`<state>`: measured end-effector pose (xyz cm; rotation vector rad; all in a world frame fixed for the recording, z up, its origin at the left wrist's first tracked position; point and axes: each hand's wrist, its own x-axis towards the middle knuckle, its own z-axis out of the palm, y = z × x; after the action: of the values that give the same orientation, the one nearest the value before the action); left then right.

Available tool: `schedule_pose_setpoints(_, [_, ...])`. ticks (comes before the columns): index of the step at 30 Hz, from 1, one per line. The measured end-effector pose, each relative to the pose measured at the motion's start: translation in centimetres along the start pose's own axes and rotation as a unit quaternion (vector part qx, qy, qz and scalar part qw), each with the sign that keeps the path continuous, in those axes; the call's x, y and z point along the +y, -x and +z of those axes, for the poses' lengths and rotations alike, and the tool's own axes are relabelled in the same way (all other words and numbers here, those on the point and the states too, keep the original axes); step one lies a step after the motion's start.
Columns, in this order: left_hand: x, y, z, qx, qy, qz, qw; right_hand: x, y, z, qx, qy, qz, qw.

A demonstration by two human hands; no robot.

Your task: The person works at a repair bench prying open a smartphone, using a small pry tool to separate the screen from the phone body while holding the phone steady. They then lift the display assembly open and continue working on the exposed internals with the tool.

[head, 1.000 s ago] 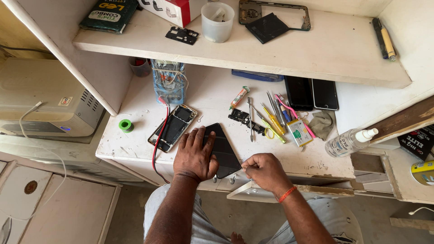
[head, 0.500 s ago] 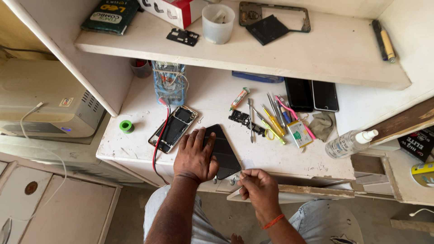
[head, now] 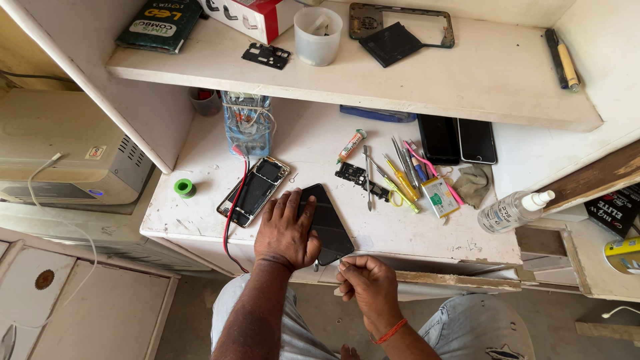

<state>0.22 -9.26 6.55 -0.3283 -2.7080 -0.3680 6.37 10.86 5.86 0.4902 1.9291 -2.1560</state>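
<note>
A black phone point(head: 330, 227) lies slanted at the near edge of the white bench point(head: 413, 233). My left hand point(head: 287, 233) lies flat on its left side, fingers spread, and holds it down. My right hand point(head: 370, 287) is just in front of the bench edge. Its fingertips are pinched on a small thin tool at the phone's near corner; the tool is mostly hidden. An opened phone point(head: 255, 190) with its insides showing lies left of my left hand, and a red wire point(head: 230, 220) runs along it.
Screwdrivers and tweezers point(head: 400, 177) lie right of the phone, beside a grey cloth point(head: 472, 185) and a clear spray bottle point(head: 513, 210). Two dark phones point(head: 457, 140) sit at the back. A green tape roll point(head: 185, 188) is on the left. The shelf point(head: 467, 87) above carries a cup point(head: 318, 35).
My right hand has drawn back off the bench toward me and slightly left, to the phone's near corner. My left hand has stayed on the phone.
</note>
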Motion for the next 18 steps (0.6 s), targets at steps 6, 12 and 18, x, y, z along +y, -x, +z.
schedule_pose_setpoints(6, [0.0,0.01,0.05,-0.013,-0.005,-0.005,1.0,-0.25,0.35,0.42,0.0,0.001,0.024,1.0])
schedule_pose_setpoints(12, [0.06,-0.2,0.11,-0.025,-0.01,-0.011,1.0,-0.74,0.65,0.68,0.006,0.001,0.034,0.999])
schedule_pose_setpoints(18, [0.1,-0.15,-0.07,-0.02,-0.008,-0.012,1.0,-0.31,-0.02,-0.22,-0.027,-0.095,0.099,0.99])
